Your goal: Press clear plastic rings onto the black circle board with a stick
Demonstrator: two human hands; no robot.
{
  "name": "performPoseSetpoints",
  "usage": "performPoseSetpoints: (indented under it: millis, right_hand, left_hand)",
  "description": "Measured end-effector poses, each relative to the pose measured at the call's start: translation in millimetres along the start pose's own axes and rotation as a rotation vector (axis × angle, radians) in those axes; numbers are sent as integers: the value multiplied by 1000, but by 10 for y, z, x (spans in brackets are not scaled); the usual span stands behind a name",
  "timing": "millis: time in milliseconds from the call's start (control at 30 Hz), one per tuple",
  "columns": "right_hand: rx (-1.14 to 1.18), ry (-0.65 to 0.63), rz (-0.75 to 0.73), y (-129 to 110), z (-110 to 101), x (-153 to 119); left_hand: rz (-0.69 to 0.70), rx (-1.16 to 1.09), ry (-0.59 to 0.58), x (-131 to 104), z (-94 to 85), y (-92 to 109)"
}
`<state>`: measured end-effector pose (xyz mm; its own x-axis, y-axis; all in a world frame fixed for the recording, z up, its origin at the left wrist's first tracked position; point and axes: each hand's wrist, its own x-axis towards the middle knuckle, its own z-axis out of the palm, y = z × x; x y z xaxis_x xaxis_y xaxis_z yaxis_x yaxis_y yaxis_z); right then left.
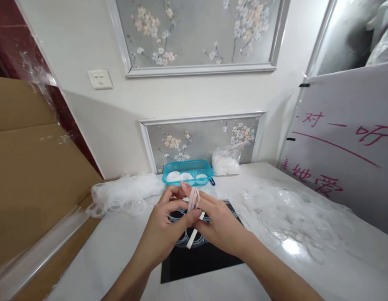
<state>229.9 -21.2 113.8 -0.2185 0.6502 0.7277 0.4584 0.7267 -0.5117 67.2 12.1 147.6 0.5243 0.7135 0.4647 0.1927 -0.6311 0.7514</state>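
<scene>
Pale walls set with floral panels [200,33] and a socket [100,79] are seen behind a white table [118,255], where work is being done by two bare hands. Near the middle of the table, a small bunch of pale loops [193,200] is held up between the fingertips of the left hand [164,221] and the right hand [217,219]. Both hands are drawn close together, their fingers bent and narrowed around the bunch. A white strip [193,238] is angled downward from between the thumbs; whether it is pinched by one hand or by both cannot be told. Beneath the hands, clear rings [197,239] are partly hidden, spread over a black mat [200,265]. Farther back, white discs [173,176] are held in a blue basket [189,167], beside which a clear bag [226,163] with white contents is propped near the wall. More see-through rings are heaped at the left in one pile [128,194], while a looser clear heap [297,217] is spread across the right. The table is flanked by a cardboard box [21,175] at the left and a whiteboard [344,146], marked with red handwriting, at the right.
</scene>
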Motion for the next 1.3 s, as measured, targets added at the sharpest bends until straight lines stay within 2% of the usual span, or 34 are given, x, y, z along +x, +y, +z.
performPoseSetpoints:
  millis: [133, 267, 533, 700, 933, 1067, 1300]
  right_hand:
    - [22, 12, 1, -125, -44, -34]
    - [142, -23, 64, -277, -123, -54]
    - [705, -65, 270, -345, -260, -103]
    - [743, -42, 258, -325, -282, -77]
    - [943, -106, 293, -345, -282, -61]
    - [927, -75, 304, -370, -239, -62]
    - [833, -63, 293, -340, -207, -74]
  left_hand:
    - [20, -147, -3, -37, -9, 34]
    - [20, -212, -2, -99, -47, 86]
    - [14, -274, -46, -132, -92, 165]
    - [2, -318, -77, -125, -80, 207]
    - [3, -301, -134, -129, -57, 179]
    - [37, -257, -204, -125, -55, 190]
    - [72, -155, -238, -128, -58, 187]
